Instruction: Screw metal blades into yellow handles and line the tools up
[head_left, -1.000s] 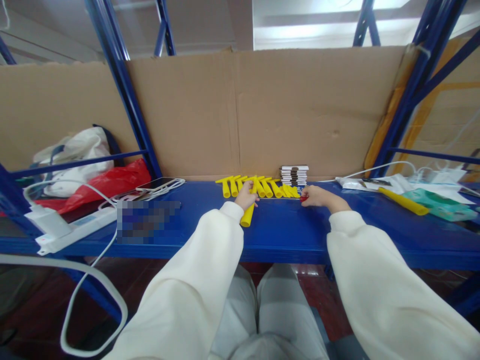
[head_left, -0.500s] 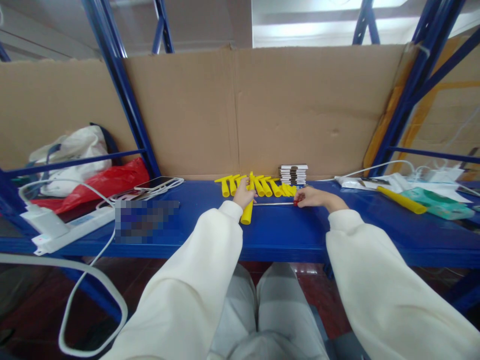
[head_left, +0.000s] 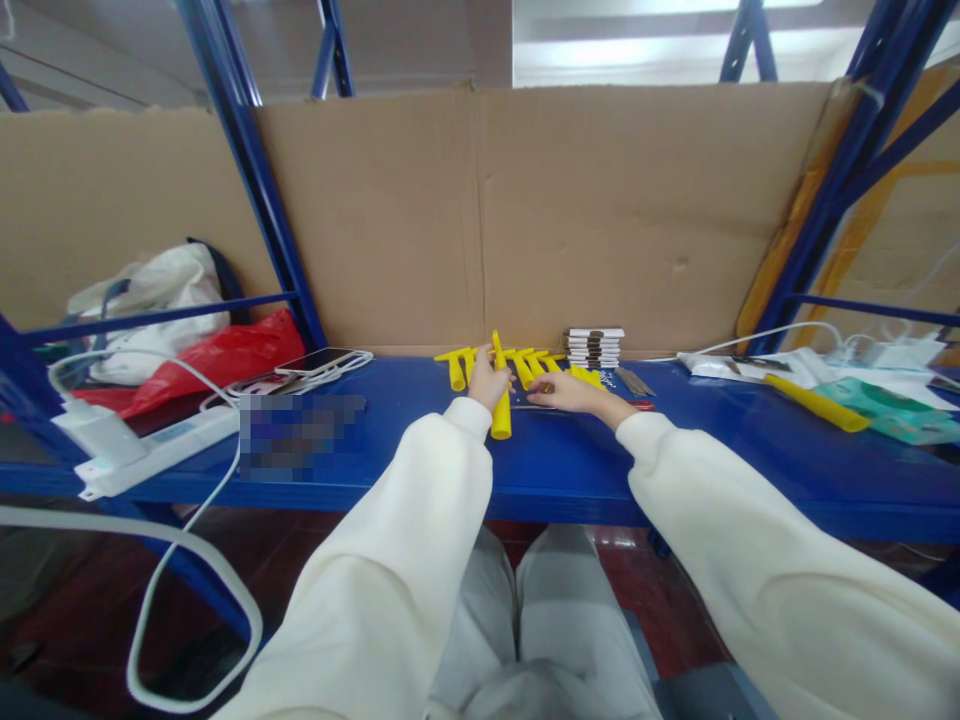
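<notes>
My left hand (head_left: 489,380) is wrapped round a yellow T-shaped plastic handle (head_left: 501,420), whose round tube end points toward me. Just to its right, my right hand (head_left: 551,390) has its fingers bent together low over the table; whatever they pinch is hidden. A thin metal shaft shows under these fingers, and a red grip (head_left: 643,405) lies beyond the right wrist, apparently parts of one screwdriver. More yellow T-shaped handles (head_left: 457,372) lie in a row behind both hands. Close to the right hand are small yellow pieces (head_left: 586,376).
Behind the yellow pieces stands a stack of white-and-brown packs (head_left: 594,347), with a flat grey strip (head_left: 634,382) before it. A yellow tube (head_left: 816,403) and a green packet (head_left: 892,408) lie right. A phone (head_left: 315,361) and power strip (head_left: 161,450) are left. Cardboard (head_left: 600,210) closes the back.
My right hand has let go of the red grip and moved left toward the yellow handle. The grip now lies on the table. My left hand keeps the handle, now tilted more upright.
</notes>
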